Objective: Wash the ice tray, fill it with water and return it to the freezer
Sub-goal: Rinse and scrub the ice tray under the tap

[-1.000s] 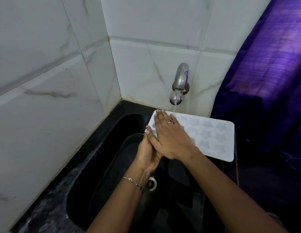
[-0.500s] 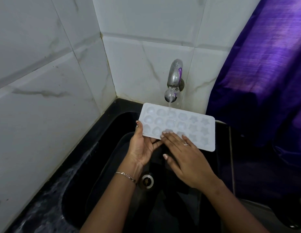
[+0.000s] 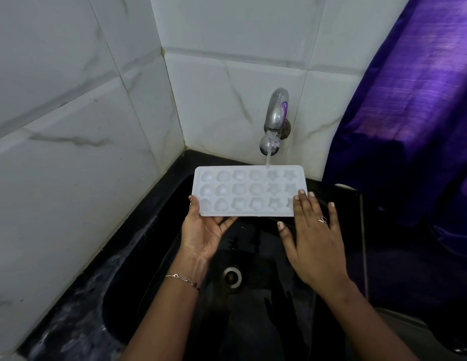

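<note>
A white ice tray (image 3: 249, 190) with heart and star moulds lies level over the black sink (image 3: 154, 256), moulds up. Water runs from the metal tap (image 3: 275, 126) onto the tray's far right part. My left hand (image 3: 203, 230) holds the tray's near left corner from below, palm up, thumb on the left edge. My right hand (image 3: 311, 235) lies flat, fingers straight, fingertips touching the tray's near right corner.
White marble tiles form the corner behind and to the left of the sink. A purple curtain (image 3: 409, 113) hangs at the right. The drain (image 3: 231, 276) sits in the basin below my hands. A grey object edge shows at bottom right.
The tray shifted left and levelled under the stream. My right hand slid from the tray's left part, across its near edge, to the near right corner. My left hand kept its hold.
</note>
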### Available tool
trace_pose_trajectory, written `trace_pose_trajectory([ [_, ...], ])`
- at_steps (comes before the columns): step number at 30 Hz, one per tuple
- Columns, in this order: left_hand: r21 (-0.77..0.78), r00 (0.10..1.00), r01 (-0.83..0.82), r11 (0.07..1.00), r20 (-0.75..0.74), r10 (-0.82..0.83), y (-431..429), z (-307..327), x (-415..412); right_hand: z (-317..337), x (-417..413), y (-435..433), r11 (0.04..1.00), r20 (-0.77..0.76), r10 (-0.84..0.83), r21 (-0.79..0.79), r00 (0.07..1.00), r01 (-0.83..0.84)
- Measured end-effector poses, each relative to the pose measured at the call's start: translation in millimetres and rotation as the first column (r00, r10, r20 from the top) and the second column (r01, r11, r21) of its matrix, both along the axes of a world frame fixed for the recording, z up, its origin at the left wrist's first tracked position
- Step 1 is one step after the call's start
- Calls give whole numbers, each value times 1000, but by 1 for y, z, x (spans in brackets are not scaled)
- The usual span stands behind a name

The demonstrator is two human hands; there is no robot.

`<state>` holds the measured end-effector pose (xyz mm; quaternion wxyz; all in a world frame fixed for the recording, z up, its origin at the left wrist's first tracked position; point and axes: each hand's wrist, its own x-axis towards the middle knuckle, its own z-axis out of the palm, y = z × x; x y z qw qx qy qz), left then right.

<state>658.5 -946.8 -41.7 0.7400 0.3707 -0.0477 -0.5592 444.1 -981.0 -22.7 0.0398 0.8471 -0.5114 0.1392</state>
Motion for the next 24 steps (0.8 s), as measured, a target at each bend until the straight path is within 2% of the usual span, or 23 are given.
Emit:
trace_pose_trajectory([
  [6,23,991,127,992,-47,-126,-2,-1,-32,9,31,6,996,-34,54,67,998,-51],
  [8,17,983,170,985,-77,-168,-8,2,-45,15,43,4,985,-69,144,109,987,-136],
  [11,16,956,267,964,-134,-263,-14,9,-59,22,58,-5,932,-155,353,151,923,-331],
  [14,-1,956,258,966,-140,-256,-20,9,-57,25,66,-20,890,-174,449,174,877,-421],
  [16,3,969,225,974,-102,-224,-23,9,-51,24,70,-30,910,-133,402,164,906,-380],
  [20,22,987,164,986,-8,-163,-23,10,-35,25,63,-57,986,-39,137,101,990,-132],
  [24,-7,994,106,994,-9,-106,-15,8,-20,26,55,-69,989,9,-24,149,1000,23],
])
